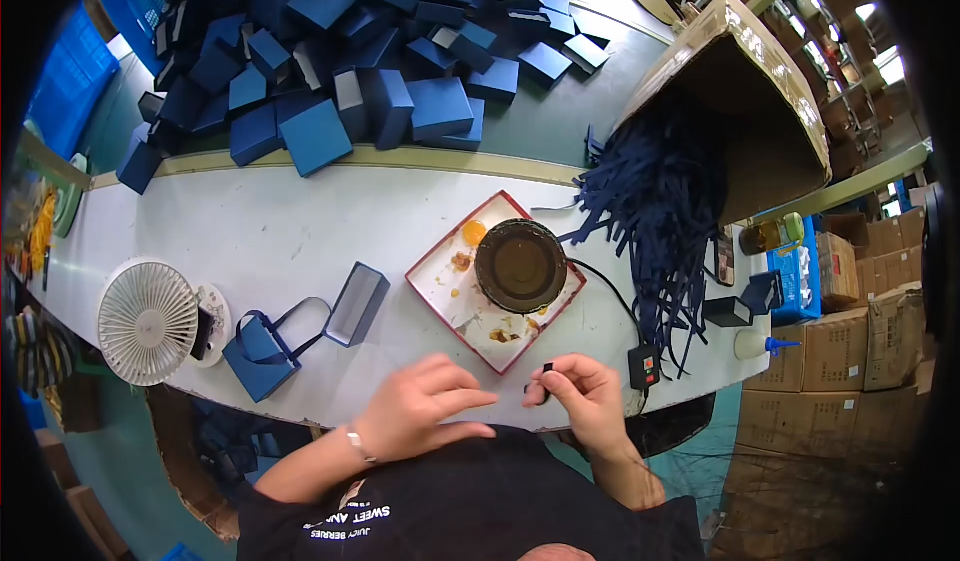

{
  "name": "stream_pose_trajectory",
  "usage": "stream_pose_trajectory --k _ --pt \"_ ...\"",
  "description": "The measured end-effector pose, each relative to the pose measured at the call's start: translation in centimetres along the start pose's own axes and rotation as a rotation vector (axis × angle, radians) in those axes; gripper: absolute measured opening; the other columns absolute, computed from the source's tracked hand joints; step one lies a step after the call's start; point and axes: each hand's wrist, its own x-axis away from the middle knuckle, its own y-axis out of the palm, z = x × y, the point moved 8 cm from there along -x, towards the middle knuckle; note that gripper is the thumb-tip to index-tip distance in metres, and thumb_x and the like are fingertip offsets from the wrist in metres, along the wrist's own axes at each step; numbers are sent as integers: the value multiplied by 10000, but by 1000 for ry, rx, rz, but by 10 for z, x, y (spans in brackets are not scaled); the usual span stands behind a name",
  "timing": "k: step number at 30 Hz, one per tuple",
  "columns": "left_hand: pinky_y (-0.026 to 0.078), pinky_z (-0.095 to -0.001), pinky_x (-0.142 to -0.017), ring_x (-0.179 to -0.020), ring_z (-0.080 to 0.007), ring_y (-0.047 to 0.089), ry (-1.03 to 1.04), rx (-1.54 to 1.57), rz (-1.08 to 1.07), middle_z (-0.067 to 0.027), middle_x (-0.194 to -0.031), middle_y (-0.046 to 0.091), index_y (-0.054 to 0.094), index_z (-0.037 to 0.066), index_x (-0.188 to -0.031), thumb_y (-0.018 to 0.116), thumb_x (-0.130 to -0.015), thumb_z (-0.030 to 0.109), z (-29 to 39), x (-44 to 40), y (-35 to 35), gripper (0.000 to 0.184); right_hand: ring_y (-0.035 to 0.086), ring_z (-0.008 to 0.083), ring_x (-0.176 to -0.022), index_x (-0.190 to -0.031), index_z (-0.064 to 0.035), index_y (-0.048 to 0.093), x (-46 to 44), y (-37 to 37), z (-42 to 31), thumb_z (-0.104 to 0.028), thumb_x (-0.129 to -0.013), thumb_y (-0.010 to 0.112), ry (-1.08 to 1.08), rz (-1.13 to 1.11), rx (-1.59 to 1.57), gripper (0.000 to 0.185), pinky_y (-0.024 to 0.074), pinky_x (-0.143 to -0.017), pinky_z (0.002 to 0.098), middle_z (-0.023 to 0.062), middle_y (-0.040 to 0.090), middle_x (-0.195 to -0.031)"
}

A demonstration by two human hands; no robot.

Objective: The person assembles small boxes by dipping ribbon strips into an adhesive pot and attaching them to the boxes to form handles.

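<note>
I have a smooth white table across the view, its surface faintly scuffed. Beyond it, far left to centre, sprawls a heap of dark blue rectangular boxes. At far right a brown cardboard carton gapes on its side, with a tangle of flat navy ribbons trailing out.

A shallow white tray with a red rim, spotted with amber residue, sits just beyond both hands; on it stands a round dark pot. Left of the tray lie an open blue box with a pale inside and a blue box with ribbon loops.

The left hand is held near the table's near edge, fingers stretched, thumb apart from them. The right hand is pinched on a small dark strip, which sits at its fingertips, right of the left hand; I cannot tell its material.
</note>
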Motion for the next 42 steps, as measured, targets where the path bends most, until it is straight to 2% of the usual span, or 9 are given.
stream_pose_trajectory --k 4,5,8,9,13,17,21,25,42 --pt "487 -354 -789 -1035 -246 570 -23 -206 161 -37 -1098 654 790 172 -1059 948 -668 276 0 6 -96 434 704 158 -763 -1045 70 706 -5 -23 -5 -45 -1007 642 55 0 41 137 538 -742 276 87 723 -817" --pt "480 -410 -972 -1247 -318 525 -25 -233 107 -121 -1341 578 728 155 -1250 947 -664 255 -17 12 -110 633 700 158 -704 -1036 69 711 -7 -30 -4 -56 -1002 651 63 60 63 143 543 -708 273 77 714 -790" --pt "371 -472 -1160 -1473 -409 334 -209 -145 43 -170 -1582 366 511 128 -1505 938 -658 230 -55 12 -122 954 708 192 -667 -1012 76 687 -18 -45 3 -32 -985 659 125 70 91 115 582 -637 313 141 731 -848" --pt "217 -496 -1251 -1558 -438 151 -250 -102 -120 -187 -1678 172 274 102 -1622 921 -663 170 -67 16 -111 1159 691 167 -645 -1005 68 696 -22 -49 6 -62 -981 679 144 83 100 134 556 -591 280 114 722 -818" --pt "286 -441 -1229 -1511 -405 270 -264 -64 -139 -199 -1635 227 285 74 -1611 901 -664 74 -95 26 -87 1130 618 89 -603 -994 37 708 -35 -60 10 -112 -982 702 223 136 192 150 464 -563 201 45 684 -755" --pt "361 -438 -1176 -1372 -385 416 -283 -124 84 -186 -1470 383 344 40 -1571 957 -629 184 -85 25 -81 1133 534 49 -600 -979 31 705 -47 -66 15 -105 -986 695 185 175 189 137 398 -532 191 37 668 -758" --pt "408 -450 -1124 -1314 -384 444 -260 -121 160 -196 -1448 388 362 5 -1546 982 -615 364 -79 30 -50 1175 509 40 -634 -987 24 696 -57 -61 13 -103 -994 683 139 157 167 127 374 -559 187 20 652 -770" --pt "416 -447 -1109 -1323 -377 422 -214 -162 229 -190 -1428 398 340 21 -1555 981 -628 394 -79 33 -29 1187 470 38 -627 -974 13 694 -66 -61 19 -129 -1002 677 135 146 158 146 340 -559 197 -1 626 -754" --pt "383 -472 -1148 -1376 -404 402 -236 -88 201 -209 -1504 375 255 27 -1584 987 -622 306 -87 30 -22 1241 396 29 -564 -850 -43 668 -81 -61 32 -175 -968 724 224 110 -22 186 272 -522 216 -47 554 -664"
